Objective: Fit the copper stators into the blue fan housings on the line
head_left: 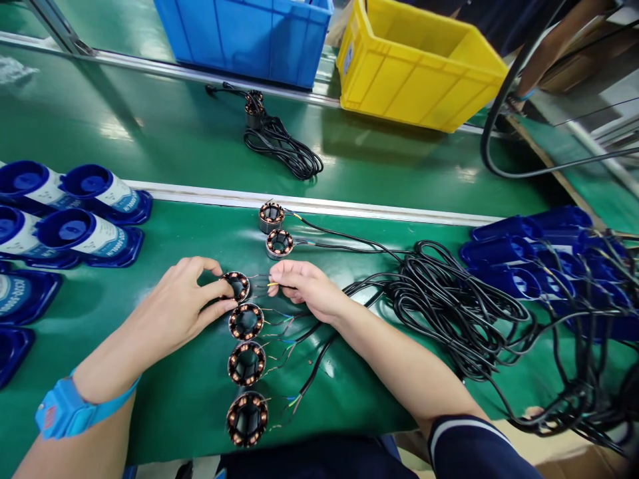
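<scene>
My left hand point(187, 299) grips a motor stator point(236, 286), a black ring with copper windings, between thumb and fingers on the green mat. Thin leads run from that stator to my right hand point(304, 286), which pinches wire ends point(272, 285), one of them yellow. Below it, in a column toward me, stand a second stator point(246, 322), a third stator point(247, 363) and a nearer stator point(247, 418), each with loose leads and coloured cable ends to the right. Beyond my hands are two stators point(279, 244) joined to black cables.
Coiled black cables point(449, 306) lie at right, beside blue plastic housings point(524, 246). More blue housings point(94, 233) with labels stand at left. Across a white rail point(299, 205) lies a stator with bundled cable point(284, 146). Blue point(249, 40) and yellow bins point(409, 73) stand behind; a person's arm shows at upper right.
</scene>
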### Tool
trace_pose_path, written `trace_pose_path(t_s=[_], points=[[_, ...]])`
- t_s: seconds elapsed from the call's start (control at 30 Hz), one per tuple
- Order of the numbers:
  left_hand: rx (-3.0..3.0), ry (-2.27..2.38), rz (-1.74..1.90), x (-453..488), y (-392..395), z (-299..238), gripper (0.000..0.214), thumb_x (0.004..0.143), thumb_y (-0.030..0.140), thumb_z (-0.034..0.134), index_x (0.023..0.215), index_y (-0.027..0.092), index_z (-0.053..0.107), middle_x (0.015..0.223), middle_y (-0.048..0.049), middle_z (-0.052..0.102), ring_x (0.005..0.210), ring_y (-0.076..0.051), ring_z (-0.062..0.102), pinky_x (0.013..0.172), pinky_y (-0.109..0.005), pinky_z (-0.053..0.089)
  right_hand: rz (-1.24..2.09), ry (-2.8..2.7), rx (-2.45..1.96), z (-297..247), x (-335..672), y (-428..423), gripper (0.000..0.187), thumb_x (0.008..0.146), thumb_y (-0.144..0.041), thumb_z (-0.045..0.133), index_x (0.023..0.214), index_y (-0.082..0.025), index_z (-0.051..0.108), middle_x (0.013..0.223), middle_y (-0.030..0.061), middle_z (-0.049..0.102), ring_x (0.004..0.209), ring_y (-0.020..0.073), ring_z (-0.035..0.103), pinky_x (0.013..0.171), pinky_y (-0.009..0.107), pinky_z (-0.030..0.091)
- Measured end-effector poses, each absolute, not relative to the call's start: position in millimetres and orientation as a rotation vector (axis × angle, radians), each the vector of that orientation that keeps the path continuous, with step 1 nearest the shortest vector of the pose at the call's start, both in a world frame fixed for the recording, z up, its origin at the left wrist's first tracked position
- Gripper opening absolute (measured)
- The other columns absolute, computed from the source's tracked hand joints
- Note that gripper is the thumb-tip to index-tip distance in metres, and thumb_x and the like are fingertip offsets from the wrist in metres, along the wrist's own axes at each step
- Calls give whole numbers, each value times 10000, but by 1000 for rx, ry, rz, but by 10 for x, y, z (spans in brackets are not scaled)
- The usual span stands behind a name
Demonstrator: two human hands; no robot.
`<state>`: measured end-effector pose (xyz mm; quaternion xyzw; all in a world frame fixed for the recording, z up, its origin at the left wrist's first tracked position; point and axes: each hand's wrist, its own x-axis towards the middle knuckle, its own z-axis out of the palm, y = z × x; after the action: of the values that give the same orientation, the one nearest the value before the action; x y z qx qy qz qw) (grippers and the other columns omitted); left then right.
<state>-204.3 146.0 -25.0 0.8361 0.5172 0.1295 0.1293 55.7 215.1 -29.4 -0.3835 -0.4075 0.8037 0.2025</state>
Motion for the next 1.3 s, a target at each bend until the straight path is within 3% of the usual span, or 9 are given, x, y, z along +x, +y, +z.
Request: trace_pose_path(t_s=[0.1, 0.17, 0.27, 0.37, 0.53, 0.7, 0.87, 1.2, 1.3], points=[[2398, 1480, 373, -2082, 1434, -187, 257, 996, 484, 519, 1068, 328, 710, 1249, -71, 504, 1100, -257, 525, 925, -431, 463, 2114, -1382, -983, -268, 656, 2137, 312, 857, -471, 704, 904, -169, 642, 864, 43, 721, 580, 83, 474, 534, 212, 356], [2351, 1490, 406, -2072, 1465, -106, 264, 998, 462, 530, 1171, 327, 676, 1267, -66, 491, 1116, -235, 538, 929, -389, 468, 1749, -1617, -963, -194, 749, 2153, 247, 932, -420, 655, 966, -177, 685, 988, 64, 738, 790, 141, 632, 738, 276, 502], [2381, 1506, 483, -1929, 1657, 16, 345, 1025, 427, 492, 1332, 316, 605, 1124, -55, 523, 988, -189, 567, 860, -332, 471, 1063, -1751, -988, -75, 877, 2241, 151, 989, -323, 608, 984, -198, 691, 1033, 61, 736, 982, 189, 675, 929, 331, 508], [2573, 1416, 437, -1661, 1986, 45, 389, 1053, 421, 413, 1393, 330, 579, 976, -38, 553, 869, -183, 554, 822, -339, 453, 817, -1822, -1009, -61, 929, 2381, 165, 1020, -316, 554, 986, -211, 678, 1037, 62, 735, 982, 200, 680, 924, 331, 508], [2666, 1347, 208, -1435, 2384, -54, 424, 1053, 479, 365, 1131, 250, 714, 895, -53, 601, 823, -190, 560, 773, -330, 420, 1072, -1999, -1083, -198, 934, 2528, 267, 1049, -357, 474, 1109, -196, 678, 922, 34, 735, 784, 155, 661, 775, 289, 480], [2528, 1261, 171, -1647, 2348, -69, 442, 1025, 585, 376, 1082, 326, 729, 909, -27, 607, 820, -177, 551, 751, -317, 389, 1581, -1956, -1078, -240, 944, 2563, 356, 1032, -338, 403, 886, -171, 682, 815, 20, 704, 684, 117, 567, 677, 255, 407], [2366, 1231, 76, -1718, 2277, -52, 369, 1010, 583, 436, 1062, 356, 723, 927, -10, 593, 867, -177, 542, 777, -323, 379, 1924, -1472, -1130, -275, 848, 2551, 246, 928, -361, 499, 845, -175, 638, 886, 24, 678, 672, 112, 511, 590, 236, 330], [2385, 1245, 32, -1601, 2257, -20, 244, 994, 518, 532, 1021, 379, 731, 869, 0, 553, 809, -170, 525, 735, -319, 326, 1944, -1583, -967, -249, 870, 2495, 272, 923, -454, 601, 919, -183, 575, 732, 6, 671, 531, 90, 409, 519, 231, 277], [2382, 1276, 26, -1590, 2244, -8, 214, 980, 511, 563, 1025, 386, 729, 855, 0, 561, 817, -181, 535, 731, -319, 321, 1910, -1494, -980, -310, 869, 2496, 316, 909, -494, 620, 900, -181, 571, 790, 13, 660, 578, 93, 511, 525, 226, 298]])
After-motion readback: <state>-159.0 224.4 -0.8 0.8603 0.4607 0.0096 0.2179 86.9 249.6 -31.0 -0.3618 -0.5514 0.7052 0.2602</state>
